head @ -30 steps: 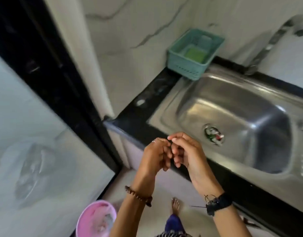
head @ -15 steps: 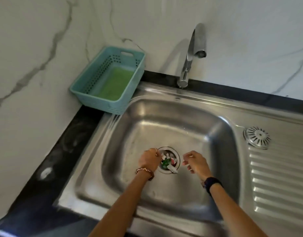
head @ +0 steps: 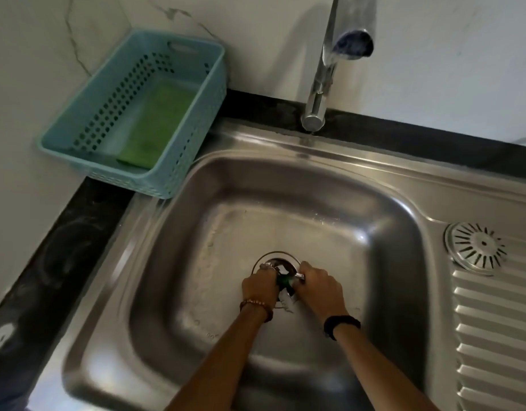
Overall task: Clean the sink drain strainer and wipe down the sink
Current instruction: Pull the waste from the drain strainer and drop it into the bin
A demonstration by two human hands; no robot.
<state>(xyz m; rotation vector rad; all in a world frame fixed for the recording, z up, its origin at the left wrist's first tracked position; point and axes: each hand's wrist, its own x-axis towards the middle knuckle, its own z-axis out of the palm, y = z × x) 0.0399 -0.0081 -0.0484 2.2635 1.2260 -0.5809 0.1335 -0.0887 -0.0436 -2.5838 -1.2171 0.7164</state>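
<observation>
The steel sink basin [head: 359, 238] fills the middle of the head view. At the basin floor lies the round drain strainer [head: 281, 264], holding green and white scraps. My left hand [head: 260, 287] is closed on the strainer's left edge. On the right, my right hand [head: 318, 287] pinches a shiny metal edge of it. Both hands hide the near half of the strainer. Scraps [head: 285, 301] hang between the two hands.
A teal plastic basket [head: 178, 170] with a green sponge [head: 158, 126] stands on the black counter [head: 63, 250] at the back left. The chrome faucet [head: 324, 69] rises behind the basin. A ribbed drainboard [head: 493, 336] with a round perforated cover [head: 476, 247] lies to the right.
My hands went from being clasped over the counter's front edge into the basin. Half a second ago they flanked the drain; now both are closed on the strainer.
</observation>
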